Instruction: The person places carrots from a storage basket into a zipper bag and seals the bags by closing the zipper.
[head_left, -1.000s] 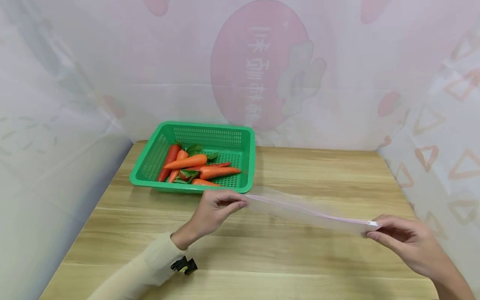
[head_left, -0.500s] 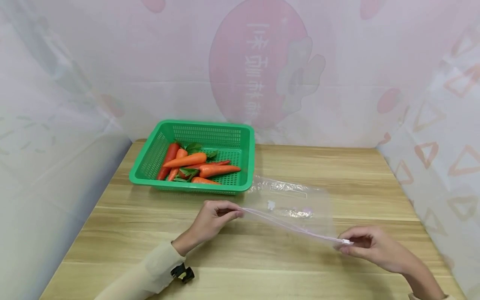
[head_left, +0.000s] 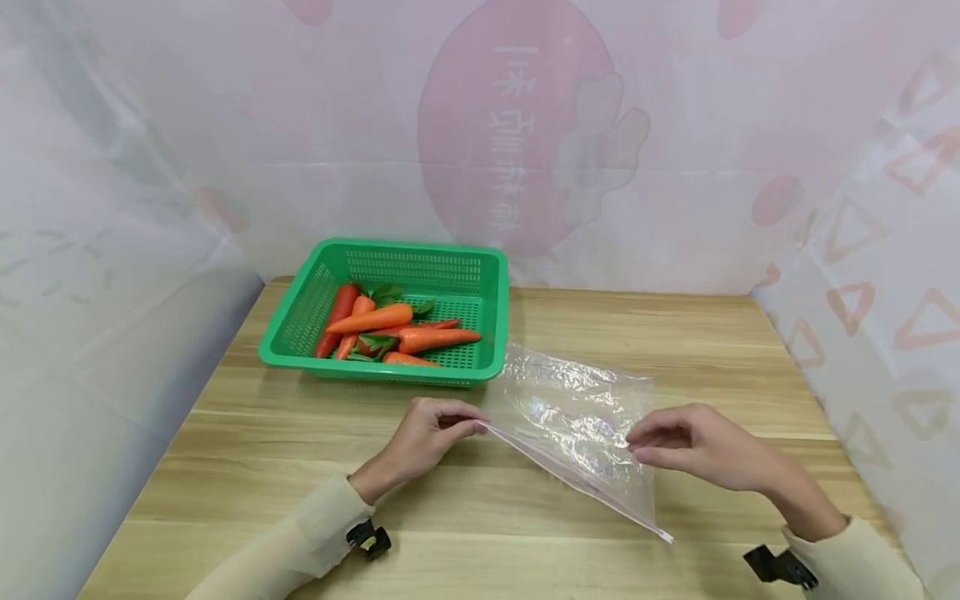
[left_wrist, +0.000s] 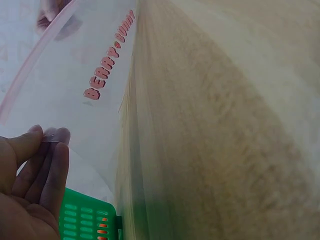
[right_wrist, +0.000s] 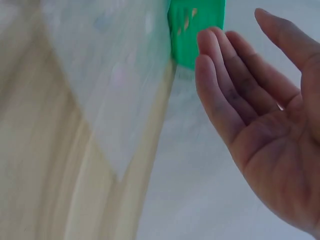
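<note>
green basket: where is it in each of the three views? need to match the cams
Head: green basket stands left of centre at the back of the table, holding carrots.
Left wrist: only a corner of it shows at the bottom edge, right of the left hand.
Right wrist: a blurred piece at the top, left of the right hand.
Shared landmark: the clear zip bag.

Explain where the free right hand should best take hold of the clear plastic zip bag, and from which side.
Probably at the near right corner of the clear plastic zip bag, pinching its pink zip strip from the right. The left hand already pinches the strip's other end, and the open right hand hovers over the bag, so a grip there would stretch the mouth taut.
</note>
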